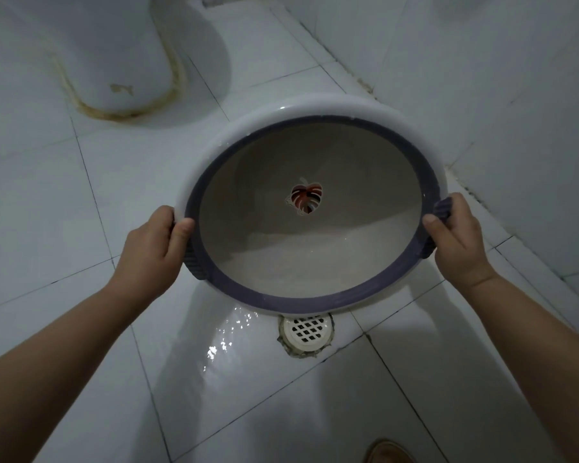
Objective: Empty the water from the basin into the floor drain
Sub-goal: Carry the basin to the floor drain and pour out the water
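Wet floor (pixel 214 345) shines beside the floor drain (pixel 306 332). Above it the basin (pixel 281 262) is tipped steeply, left hand (pixel 151 248) and right hand (pixel 455 242) closed around its rim grips; pouring looks nearly finished, needing only a last shake. Toilet base (pixel 114 61) behind.

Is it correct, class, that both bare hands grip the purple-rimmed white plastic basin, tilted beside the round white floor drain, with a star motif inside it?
No. The head view shows a leaf motif, not a star. The rest holds: left hand and right hand grip the purple-rimmed white plastic basin, tilted beside the round white floor drain.
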The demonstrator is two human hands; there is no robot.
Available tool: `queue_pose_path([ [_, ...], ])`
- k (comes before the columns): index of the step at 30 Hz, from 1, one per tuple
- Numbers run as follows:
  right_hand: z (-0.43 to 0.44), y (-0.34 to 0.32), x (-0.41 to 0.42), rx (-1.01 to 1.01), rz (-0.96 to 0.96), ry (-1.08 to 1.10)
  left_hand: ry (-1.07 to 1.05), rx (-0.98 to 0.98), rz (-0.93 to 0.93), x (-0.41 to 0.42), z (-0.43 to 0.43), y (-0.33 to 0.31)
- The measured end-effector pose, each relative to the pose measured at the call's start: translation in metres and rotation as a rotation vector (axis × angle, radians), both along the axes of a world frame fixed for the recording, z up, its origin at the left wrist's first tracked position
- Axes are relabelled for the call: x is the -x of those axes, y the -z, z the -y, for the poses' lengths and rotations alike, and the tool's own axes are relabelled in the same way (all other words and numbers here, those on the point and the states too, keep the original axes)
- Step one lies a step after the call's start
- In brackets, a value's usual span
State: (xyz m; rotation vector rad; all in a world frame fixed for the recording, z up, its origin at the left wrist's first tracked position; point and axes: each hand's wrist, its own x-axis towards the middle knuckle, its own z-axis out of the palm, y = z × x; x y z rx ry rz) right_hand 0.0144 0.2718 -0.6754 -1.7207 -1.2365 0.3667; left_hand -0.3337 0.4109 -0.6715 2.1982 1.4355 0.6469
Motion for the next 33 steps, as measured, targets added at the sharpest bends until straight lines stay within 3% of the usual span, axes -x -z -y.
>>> queue_pose_path([
  [33, 0.037, 0.008, 0.006, -0.031, 0.1, 0.007, 0.201, -0.076, -0.12, 0.014, 0.017, -0.007],
])
